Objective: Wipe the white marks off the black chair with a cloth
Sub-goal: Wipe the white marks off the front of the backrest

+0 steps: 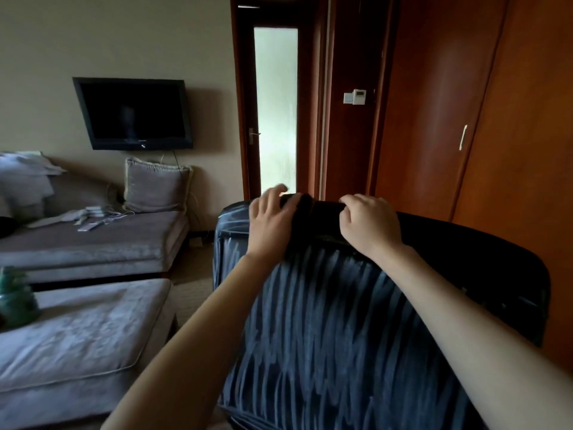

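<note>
Chair: black chair (341, 330) fills the lower centre and right of the frame, its back streaked with white marks (310, 305)
Cloth: dark cloth (313, 217) lies over the chair's top edge, mid-frame
Left hand: left hand (268, 220) lies on the cloth's left end; blurred, grip cannot be told
Right hand: right hand (369, 226) has its grip curled round the cloth's right end
Background: grey sofa (93, 243) at left

Black chair (465, 259) streaked with pale bluish-white marks (325, 321); cloth (313, 212) seemingly black; far left sofa (93, 243) grey; right wardrobe (465, 119) reddish-brown.
</note>
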Demonstrator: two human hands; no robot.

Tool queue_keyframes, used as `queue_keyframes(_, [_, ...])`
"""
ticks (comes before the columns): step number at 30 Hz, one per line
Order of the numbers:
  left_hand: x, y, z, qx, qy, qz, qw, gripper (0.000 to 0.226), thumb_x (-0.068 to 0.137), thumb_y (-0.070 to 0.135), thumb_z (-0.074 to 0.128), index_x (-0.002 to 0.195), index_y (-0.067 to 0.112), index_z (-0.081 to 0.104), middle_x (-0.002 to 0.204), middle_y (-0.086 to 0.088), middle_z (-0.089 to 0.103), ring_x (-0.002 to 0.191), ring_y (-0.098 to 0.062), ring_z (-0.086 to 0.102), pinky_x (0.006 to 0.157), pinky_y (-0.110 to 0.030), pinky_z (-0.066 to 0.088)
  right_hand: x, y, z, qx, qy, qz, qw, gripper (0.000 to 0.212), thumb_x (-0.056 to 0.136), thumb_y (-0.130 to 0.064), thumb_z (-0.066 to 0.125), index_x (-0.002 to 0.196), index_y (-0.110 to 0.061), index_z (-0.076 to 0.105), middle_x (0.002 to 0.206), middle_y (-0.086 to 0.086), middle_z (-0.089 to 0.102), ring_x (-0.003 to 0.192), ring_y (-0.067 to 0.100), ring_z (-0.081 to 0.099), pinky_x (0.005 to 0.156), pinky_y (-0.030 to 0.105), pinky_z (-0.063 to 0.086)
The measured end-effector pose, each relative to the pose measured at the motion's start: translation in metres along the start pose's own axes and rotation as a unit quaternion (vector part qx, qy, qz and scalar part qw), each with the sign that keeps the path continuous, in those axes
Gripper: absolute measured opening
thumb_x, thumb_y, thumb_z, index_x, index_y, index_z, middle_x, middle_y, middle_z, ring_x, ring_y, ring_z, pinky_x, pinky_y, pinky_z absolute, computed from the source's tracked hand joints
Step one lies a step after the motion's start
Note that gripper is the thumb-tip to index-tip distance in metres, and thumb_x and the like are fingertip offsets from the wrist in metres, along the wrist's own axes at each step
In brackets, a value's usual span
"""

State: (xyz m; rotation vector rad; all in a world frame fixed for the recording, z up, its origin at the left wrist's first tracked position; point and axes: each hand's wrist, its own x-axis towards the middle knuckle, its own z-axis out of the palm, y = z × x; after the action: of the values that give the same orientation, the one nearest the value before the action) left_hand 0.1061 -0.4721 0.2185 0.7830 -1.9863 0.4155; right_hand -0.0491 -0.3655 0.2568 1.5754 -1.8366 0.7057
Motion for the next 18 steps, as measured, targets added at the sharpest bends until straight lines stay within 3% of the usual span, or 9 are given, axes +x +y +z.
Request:
queue_keyframes(2, [-0.005,-0.026,-0.005,0.018,-0.002,-0.065,0.998,0.038,0.082,0.02,0.045,0.118,0.015,0.059,0.112,-0.016,0.053,0.1,-0.038,0.048,0.083,-0.05,0.043,-0.001,0.0,0.002,0.019,0.011,-0.012,1.0,0.03,0.09,-0.012,0.043,0.107,-0.005,0.067,0.1,0.01,0.07,0.09,0.028,0.064,0.084,0.039,0.047])
queue_keyframes(5, [-0.002,-0.056,-0.011,0.022,-0.01,-0.199,0.98,0.034,0.091,0.012,0.038,0.123,0.009,0.051,0.12,-0.017,0.05,0.107,-0.04,0.045,0.088,-0.048,0.037,-0.001,-0.002,0.001,0.026,0.017,-0.024,0.999,0.033,0.089,-0.015,0.044,0.109,-0.005,0.068,0.098,0.01,0.071,0.088,0.028,0.065,0.081,0.037,0.048])
queue_keyframes(8, [-0.006,-0.092,-0.013,-0.018,0.005,-0.412,0.911,0.027,0.097,0.009,0.035,0.121,0.0,0.044,0.128,-0.022,0.046,0.117,-0.04,0.043,0.094,-0.047,0.034,-0.003,-0.003,0.0,0.032,0.028,-0.025,0.999,0.042,0.085,-0.023,0.037,0.104,-0.004,0.069,0.09,0.009,0.071,0.08,0.028,0.065,0.076,0.035,0.048])
queue_keyframes(11, [-0.022,-0.093,-0.011,-0.16,0.033,-0.528,0.834,0.021,0.095,0.005,0.036,0.112,-0.003,0.045,0.12,-0.026,0.052,0.112,-0.04,0.049,0.088,-0.04,0.037,-0.005,-0.005,0.0,0.021,0.027,-0.01,0.999,0.045,0.083,-0.026,0.034,0.101,-0.005,0.069,0.084,0.008,0.07,0.073,0.026,0.063,0.072,0.035,0.046])
queue_keyframes(14, [-0.019,-0.084,-0.01,-0.224,0.092,-0.542,0.805,0.021,0.096,0.005,0.037,0.113,-0.004,0.044,0.121,-0.027,0.053,0.112,-0.038,0.05,0.088,-0.038,0.037,-0.005,-0.005,0.003,0.012,0.036,-0.009,0.999,0.043,0.083,-0.027,0.035,0.098,-0.005,0.069,0.082,0.008,0.069,0.071,0.026,0.062,0.07,0.034,0.044])
queue_keyframes(18, [-0.001,-0.05,-0.018,-0.218,0.121,-0.46,0.852,0.024,0.099,0.016,0.042,0.111,-0.005,0.046,0.119,-0.022,0.049,0.107,-0.034,0.049,0.082,-0.03,0.033,-0.004,-0.005,0.005,0.009,0.037,-0.005,0.999,0.045,0.083,-0.028,0.034,0.098,-0.004,0.069,0.083,0.009,0.069,0.072,0.028,0.062,0.071,0.034,0.042])
